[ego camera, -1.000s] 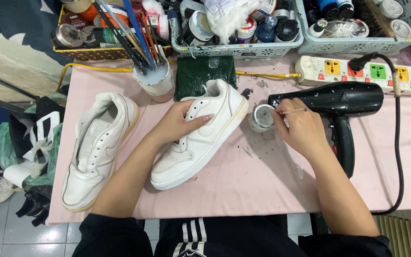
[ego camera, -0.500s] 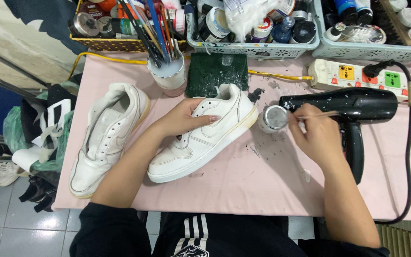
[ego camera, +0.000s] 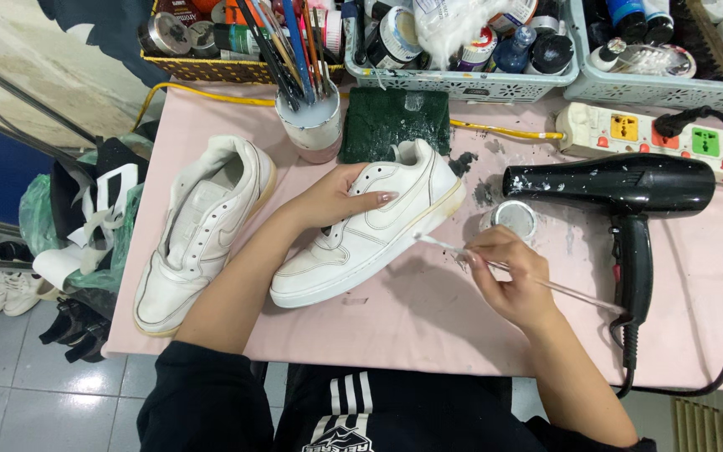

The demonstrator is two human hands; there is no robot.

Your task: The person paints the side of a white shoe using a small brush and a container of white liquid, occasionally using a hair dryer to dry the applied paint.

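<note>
While the pink table (ego camera: 428, 335) carries two white sneakers, a black hair dryer (ego camera: 621, 188) and baskets of paint pots along its far edge, the work in hand looks like touch-up painting of one shoe. That sneaker (ego camera: 370, 230) lies mid-table on its side, toe toward the person, and the second sneaker (ego camera: 198, 230) sits apart at the table's left edge. Steadying the shoe, the left hand (ego camera: 336, 197) lies flat and open across its upper. Closed around a thin paintbrush (ego camera: 495, 266), the right hand (ego camera: 508, 280) holds the bristle tip just at the rim of the midsole. Just beyond that hand stands a small open paint jar (ego camera: 514, 219). By my judgement, the next stroke calls for a light, even drag along the sole edge with the shoe held firm.
</note>
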